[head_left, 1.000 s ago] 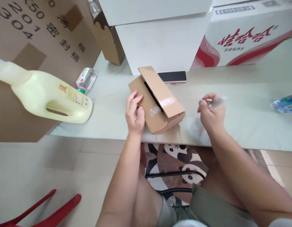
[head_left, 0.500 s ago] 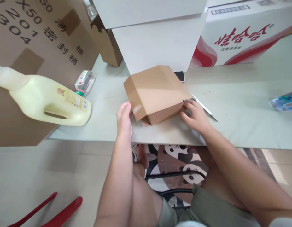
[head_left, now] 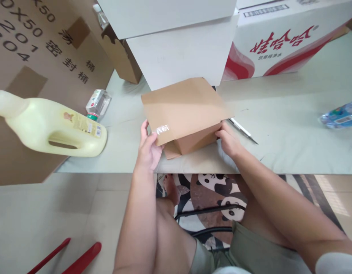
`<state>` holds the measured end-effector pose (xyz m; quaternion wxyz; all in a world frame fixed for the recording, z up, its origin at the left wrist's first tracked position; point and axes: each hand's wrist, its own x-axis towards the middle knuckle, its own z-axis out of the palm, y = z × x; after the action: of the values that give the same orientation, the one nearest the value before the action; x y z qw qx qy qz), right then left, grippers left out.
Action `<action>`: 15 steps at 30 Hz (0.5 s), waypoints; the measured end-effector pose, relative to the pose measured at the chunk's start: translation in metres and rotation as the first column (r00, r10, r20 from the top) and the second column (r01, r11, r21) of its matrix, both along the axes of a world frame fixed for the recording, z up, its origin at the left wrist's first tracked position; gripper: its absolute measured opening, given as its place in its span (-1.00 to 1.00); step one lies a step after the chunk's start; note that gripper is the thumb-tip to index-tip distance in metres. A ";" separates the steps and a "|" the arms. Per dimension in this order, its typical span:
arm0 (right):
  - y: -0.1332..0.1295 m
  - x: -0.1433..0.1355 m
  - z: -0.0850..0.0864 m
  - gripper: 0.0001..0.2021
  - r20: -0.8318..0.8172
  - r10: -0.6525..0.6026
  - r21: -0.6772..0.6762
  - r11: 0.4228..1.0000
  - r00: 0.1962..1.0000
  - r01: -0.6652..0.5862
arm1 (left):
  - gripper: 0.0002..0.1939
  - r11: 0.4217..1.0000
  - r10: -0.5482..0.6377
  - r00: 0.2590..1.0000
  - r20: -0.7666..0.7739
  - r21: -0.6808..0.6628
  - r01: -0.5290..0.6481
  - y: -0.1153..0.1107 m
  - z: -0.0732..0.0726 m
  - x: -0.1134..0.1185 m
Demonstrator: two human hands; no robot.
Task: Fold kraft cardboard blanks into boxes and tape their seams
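A small brown cardboard box (head_left: 187,108) sits before me at the table's near edge. Its lid flap is raised and spread out flat on the left, with a strip of clear tape (head_left: 162,129) near the corner. My left hand (head_left: 149,150) pinches that flap's left edge, thumb on top and fingers behind. At the front right corner my right hand (head_left: 229,141) grips the box side; its fingertips are partly hidden by the cardboard. A slim white pen-like tool with a dark pointed tip (head_left: 243,131) lies just beyond the right hand.
A pale yellow jug (head_left: 53,125) and a small clear bottle (head_left: 98,103) lie at left against a large carton (head_left: 24,80). White boxes (head_left: 181,53) stand behind. A blue-labelled plastic bottle (head_left: 341,116) lies at right on the cloth-covered table (head_left: 284,148).
The box's left flap has swung up and outward, now level with the top. My left hand has closed on its edge. My right hand has tightened at the right corner.
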<state>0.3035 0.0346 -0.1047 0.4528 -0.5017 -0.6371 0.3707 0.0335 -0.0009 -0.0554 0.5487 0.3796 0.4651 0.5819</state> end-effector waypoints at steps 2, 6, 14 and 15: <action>-0.002 -0.001 0.000 -0.88 0.004 -0.011 0.004 1.000 1.000 0.011 | -0.26 1.000 -0.024 1.000 -0.014 0.013 0.025 0.001 -0.001 0.003; -0.006 -0.003 0.007 -0.71 -0.012 -0.021 0.069 0.997 1.000 0.022 | -0.21 0.998 0.065 0.998 -0.019 0.024 -0.064 0.005 -0.004 0.008; -0.011 0.004 0.021 -0.28 0.002 -0.346 0.033 0.938 0.938 0.346 | -0.33 0.976 0.217 0.969 -0.116 0.056 -0.212 0.009 -0.002 0.005; -0.012 0.004 0.022 -0.41 -0.042 -0.327 0.020 0.945 0.944 0.328 | -0.38 0.973 0.227 0.967 -0.120 0.058 -0.221 0.008 -0.001 0.005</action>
<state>0.3077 0.0228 -0.0824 0.5270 -0.5870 -0.5412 0.2913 0.0389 0.0070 -0.0563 0.4406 0.3723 0.5256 0.6253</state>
